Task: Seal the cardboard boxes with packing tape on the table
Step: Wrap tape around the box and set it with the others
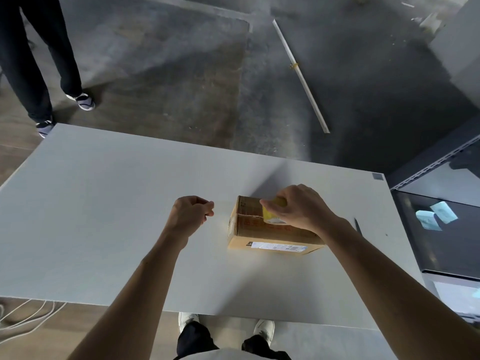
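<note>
Cardboard box (270, 229) lies closed under right hand (301, 207) gripping tape roll (272, 213).

Left hand (191, 213): forearm bare, extended forward; fingers curled in, thumb and fingertips pinched together, apparently on nothing visible. Right hand (298, 209): forearm bare, extended forward, wrist bent inward; knuckles up, fingers clamped over a small yellow item, thumb pointing left.

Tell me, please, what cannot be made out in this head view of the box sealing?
- Tape roll: mostly covered by the right hand; any pulled strip is too faint.
- Left hand: curled shut, contents of its grip unclear.
- Cardboard box label: print too small.
- Dark object beside the right forearm: too thin to identify.
</note>
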Available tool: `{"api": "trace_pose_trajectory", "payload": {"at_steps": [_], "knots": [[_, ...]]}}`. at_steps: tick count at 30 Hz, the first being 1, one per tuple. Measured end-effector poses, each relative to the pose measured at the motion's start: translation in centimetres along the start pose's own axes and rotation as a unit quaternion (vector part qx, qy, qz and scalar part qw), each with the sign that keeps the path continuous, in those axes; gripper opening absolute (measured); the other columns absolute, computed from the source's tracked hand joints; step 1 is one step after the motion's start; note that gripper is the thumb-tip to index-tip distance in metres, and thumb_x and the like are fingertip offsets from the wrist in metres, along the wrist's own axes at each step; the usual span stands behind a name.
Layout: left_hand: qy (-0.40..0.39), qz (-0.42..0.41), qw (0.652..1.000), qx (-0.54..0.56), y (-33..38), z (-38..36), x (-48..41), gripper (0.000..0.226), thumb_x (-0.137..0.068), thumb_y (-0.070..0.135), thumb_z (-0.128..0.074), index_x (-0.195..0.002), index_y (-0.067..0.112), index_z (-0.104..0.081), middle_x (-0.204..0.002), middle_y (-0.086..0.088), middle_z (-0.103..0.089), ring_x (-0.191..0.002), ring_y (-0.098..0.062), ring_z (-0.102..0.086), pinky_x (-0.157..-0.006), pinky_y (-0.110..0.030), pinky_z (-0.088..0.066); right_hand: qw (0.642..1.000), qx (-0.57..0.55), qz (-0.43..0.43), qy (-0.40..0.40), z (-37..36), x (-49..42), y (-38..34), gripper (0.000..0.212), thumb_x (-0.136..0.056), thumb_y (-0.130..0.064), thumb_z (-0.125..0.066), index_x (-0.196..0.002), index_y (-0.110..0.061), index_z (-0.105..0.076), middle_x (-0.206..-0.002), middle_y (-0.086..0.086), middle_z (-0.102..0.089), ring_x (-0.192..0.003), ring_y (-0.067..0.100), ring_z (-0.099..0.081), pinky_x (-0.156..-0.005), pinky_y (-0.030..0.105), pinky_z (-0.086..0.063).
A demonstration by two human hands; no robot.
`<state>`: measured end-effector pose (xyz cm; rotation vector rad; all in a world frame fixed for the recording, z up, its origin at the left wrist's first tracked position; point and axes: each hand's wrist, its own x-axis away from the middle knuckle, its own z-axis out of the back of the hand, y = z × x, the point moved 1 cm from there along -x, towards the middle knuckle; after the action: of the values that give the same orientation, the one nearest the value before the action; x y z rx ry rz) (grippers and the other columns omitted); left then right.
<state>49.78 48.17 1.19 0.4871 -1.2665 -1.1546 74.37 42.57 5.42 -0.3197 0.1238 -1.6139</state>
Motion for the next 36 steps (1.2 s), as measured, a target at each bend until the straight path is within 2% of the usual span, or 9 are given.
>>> {"api": "trace_pose_trajectory", "payload": {"at_steps": [4,6,10,16,19,24,29,36], "knots": [[-0.007,0.014,1.000,0.001,-1.2,-0.3,-0.4,0.018,-0.096,0.020,-0.061,-0.084,0.010,-0.071,-0.085,-0.005,-0.070,-0.080,-0.017,-0.061,-0.070,-0.027,-0.050,1.000,0.019,0.001,-0.013,0.0,0.1,-0.5,0.054,-0.092,-0.064,-0.049,-0.070,-0.017,-0.063,-0.068,-0.005,-0.061,-0.064,0.006,-0.055,-0.056,0.023,-0.035],[-0.013,0.021,1.000,0.007,-1.8,-0.6,-0.7,0.018,-0.096,0.020,-0.061,-0.085,0.009,-0.071,-0.084,-0.005,-0.070,-0.079,-0.016,-0.060,-0.069,-0.026,-0.050,1.000,0.024,-0.004,-0.019,-0.1,0.1,-0.5,0.054,-0.092,-0.065,-0.048,-0.068,-0.019,-0.059,-0.067,-0.006,-0.058,-0.065,0.008,-0.053,-0.060,0.026,-0.034],[-0.018,0.023,1.000,0.011,-2.7,-1.4,-1.1,0.019,-0.097,0.022,-0.060,-0.085,0.011,-0.069,-0.085,-0.004,-0.070,-0.081,-0.017,-0.061,-0.070,-0.027,-0.050,0.999,0.031,-0.007,-0.022,-0.5,0.0,-0.6,0.059,-0.092,-0.068,-0.044,-0.071,-0.015,-0.061,-0.069,-0.003,-0.061,-0.070,0.014,-0.057,-0.065,0.028,-0.037],[-0.029,0.025,0.999,0.005,-3.8,-2.6,-1.6,0.021,-0.098,0.025,-0.059,-0.084,0.012,-0.068,-0.085,-0.002,-0.069,-0.085,-0.017,-0.061,-0.081,-0.034,-0.052,0.999,0.032,-0.010,-0.012,-0.6,0.1,-0.4,0.060,-0.092,-0.066,-0.046,-0.069,-0.013,-0.061,-0.066,0.001,-0.061,-0.069,0.018,-0.058,-0.064,0.030,-0.038],[-0.030,0.028,0.999,-0.006,-4.2,-3.3,-1.8,0.023,-0.098,0.027,-0.059,-0.084,0.011,-0.069,-0.085,-0.004,-0.069,-0.085,-0.021,-0.062,-0.080,-0.038,-0.054,1.000,0.024,-0.010,-0.011,-0.6,0.2,-0.4,0.060,-0.092,-0.067,-0.046,-0.068,-0.013,-0.060,-0.065,0.000,-0.060,-0.068,0.018,-0.059,-0.066,0.033,-0.047],[-0.029,0.026,0.999,-0.018,-4.7,-5.1,-1.8,0.023,-0.098,0.028,-0.057,-0.086,0.012,-0.068,-0.084,-0.005,-0.069,-0.083,-0.023,-0.063,-0.068,-0.032,-0.050,1.000,-0.003,-0.022,-0.003,-0.8,0.4,0.0,0.059,-0.090,-0.068,-0.047,-0.064,-0.016,-0.056,-0.062,-0.003,-0.058,-0.066,0.016,-0.059,-0.067,0.040,-0.055],[-0.029,0.018,0.998,-0.052,-4.9,-6.2,-1.9,0.020,-0.097,0.030,-0.058,-0.090,0.013,-0.065,-0.081,-0.002,-0.068,-0.078,-0.021,-0.064,-0.060,-0.029,-0.046,0.999,-0.040,-0.033,0.009,-1.3,0.6,0.6,0.055,-0.087,-0.070,-0.050,-0.061,-0.021,-0.054,-0.060,-0.009,-0.053,-0.064,0.011,-0.055,-0.061,0.037,-0.054],[-0.033,0.007,0.997,-0.074,-4.8,-6.7,-2.2,0.016,-0.097,0.031,-0.056,-0.089,0.017,-0.058,-0.093,-0.003,-0.066,-0.086,-0.024,-0.064,-0.062,-0.029,-0.043,0.995,-0.077,-0.056,-0.001,-1.8,0.3,1.3,0.064,-0.078,-0.082,-0.043,-0.067,-0.021,-0.059,-0.064,-0.010,-0.057,-0.068,0.011,-0.058,-0.062,0.038,-0.055]]}}
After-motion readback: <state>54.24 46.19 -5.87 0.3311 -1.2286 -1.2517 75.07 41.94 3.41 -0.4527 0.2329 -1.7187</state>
